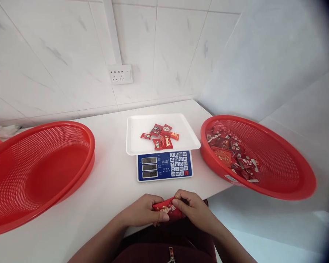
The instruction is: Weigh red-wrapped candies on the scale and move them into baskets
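At the table's front edge, my left hand [143, 212] and my right hand [194, 209] are both closed on a red printed packet [168, 209]. The left thumb presses on its face, and the right thumb and fingers pinch its upper right corner. Part of the packet is hidden behind my fingers. Beyond my hands stands a blue digital scale [166, 175] with a white tray [134, 137] on top. Several small red wrapped packets [166, 141] lie in a loose cluster on the tray. The scale's display is too dim to read surely.
A red mesh basket [285, 175] to the right holds many small red packets [233, 153] and overhangs the table's edge. At left stands another red basket [57, 171], with nothing seen inside. A wall socket [120, 75] is behind the white table [109, 164].
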{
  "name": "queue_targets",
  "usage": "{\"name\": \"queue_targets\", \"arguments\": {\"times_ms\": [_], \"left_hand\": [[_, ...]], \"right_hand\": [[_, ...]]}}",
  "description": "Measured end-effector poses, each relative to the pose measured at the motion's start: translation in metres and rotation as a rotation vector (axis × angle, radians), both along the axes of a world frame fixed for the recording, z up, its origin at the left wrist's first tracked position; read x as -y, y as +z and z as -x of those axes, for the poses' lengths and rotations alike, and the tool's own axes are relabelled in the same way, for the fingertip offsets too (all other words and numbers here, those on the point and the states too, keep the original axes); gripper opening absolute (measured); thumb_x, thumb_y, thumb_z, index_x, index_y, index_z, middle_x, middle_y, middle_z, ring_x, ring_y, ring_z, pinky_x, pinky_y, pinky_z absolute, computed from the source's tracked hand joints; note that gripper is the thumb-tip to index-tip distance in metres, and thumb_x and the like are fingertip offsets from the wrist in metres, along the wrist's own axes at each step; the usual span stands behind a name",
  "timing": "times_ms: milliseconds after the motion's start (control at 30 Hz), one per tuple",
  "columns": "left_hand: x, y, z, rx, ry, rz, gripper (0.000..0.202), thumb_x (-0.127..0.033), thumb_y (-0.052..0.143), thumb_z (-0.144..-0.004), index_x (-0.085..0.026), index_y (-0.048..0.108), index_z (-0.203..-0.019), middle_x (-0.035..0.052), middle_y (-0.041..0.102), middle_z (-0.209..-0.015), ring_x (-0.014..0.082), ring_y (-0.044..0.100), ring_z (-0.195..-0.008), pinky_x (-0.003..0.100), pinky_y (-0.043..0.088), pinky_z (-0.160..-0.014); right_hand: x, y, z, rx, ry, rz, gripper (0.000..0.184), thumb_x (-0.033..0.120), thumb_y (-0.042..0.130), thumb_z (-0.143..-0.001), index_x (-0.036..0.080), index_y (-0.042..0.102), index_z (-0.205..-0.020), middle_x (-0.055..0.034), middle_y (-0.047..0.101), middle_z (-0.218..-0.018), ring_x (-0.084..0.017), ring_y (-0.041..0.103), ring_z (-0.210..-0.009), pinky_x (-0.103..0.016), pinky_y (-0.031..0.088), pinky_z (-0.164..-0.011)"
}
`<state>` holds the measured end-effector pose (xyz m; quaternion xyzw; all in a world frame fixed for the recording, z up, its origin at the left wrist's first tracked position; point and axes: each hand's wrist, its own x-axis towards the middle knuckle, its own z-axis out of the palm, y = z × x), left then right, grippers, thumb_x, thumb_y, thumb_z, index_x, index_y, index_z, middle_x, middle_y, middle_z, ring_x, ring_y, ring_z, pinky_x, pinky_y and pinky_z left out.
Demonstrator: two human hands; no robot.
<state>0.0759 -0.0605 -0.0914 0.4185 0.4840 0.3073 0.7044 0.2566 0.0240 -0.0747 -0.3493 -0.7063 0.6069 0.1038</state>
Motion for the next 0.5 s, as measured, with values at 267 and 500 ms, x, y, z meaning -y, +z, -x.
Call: {"name": "queue_targets", "arguments": {"times_ms": [267,500], "left_hand": [[-0.003,-0.002,0.005,-0.023,0.081,-0.087,0.041,-0.055,0.058,-0.075,-0.015,0.053,-0.070,-0.0028,0.051,-0.059,0.0085,0.044,-0.053,0.022,0.034,-0.052],[-0.003,-0.004,0.003,-0.130,0.039,-0.082,0.039,-0.053,0.059,-0.074,-0.015,0.051,-0.066,-0.0054,0.044,-0.054,0.0078,0.038,-0.051,0.021,0.028,-0.048]], "right_hand": [[-0.004,-0.007,0.000,-0.116,-0.033,0.168,0.040,0.058,0.054,-0.078,0.020,0.047,-0.067,0.0053,0.046,-0.055,-0.010,0.039,-0.050,-0.023,0.032,-0.050],[-0.010,-0.015,0.005,-0.037,0.109,0.223,0.036,0.050,0.063,-0.073,0.017,0.051,-0.067,0.0045,0.047,-0.058,-0.010,0.039,-0.054,-0.022,0.027,-0.050]]}}
